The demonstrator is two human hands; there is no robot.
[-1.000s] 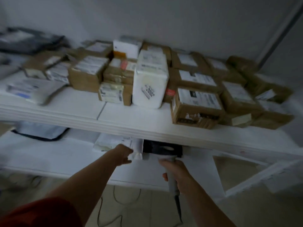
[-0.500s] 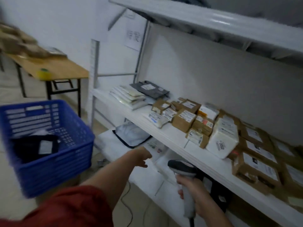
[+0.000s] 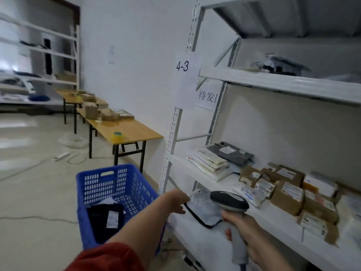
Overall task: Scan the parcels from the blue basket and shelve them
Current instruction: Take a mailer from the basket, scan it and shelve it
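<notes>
Where the right hand (image 3: 246,229) grips it, the dark-headed grey scanner (image 3: 228,200) narrows.

Basket on the floor, left of the shelving unit.
A parcel (image 3: 106,217) lies in the basket (image 3: 117,184), which stands beside the left post of the shelving unit (image 3: 172,143). On the middle shelf (image 3: 259,214), flat mailers (image 3: 209,165) lie at the left end, with cartons (image 3: 287,194) to their right. Behind the basket, a worktop (image 3: 136,132) carries a tape roll (image 3: 117,135) near its front edge and small boxes (image 3: 109,115) farther back.
</notes>
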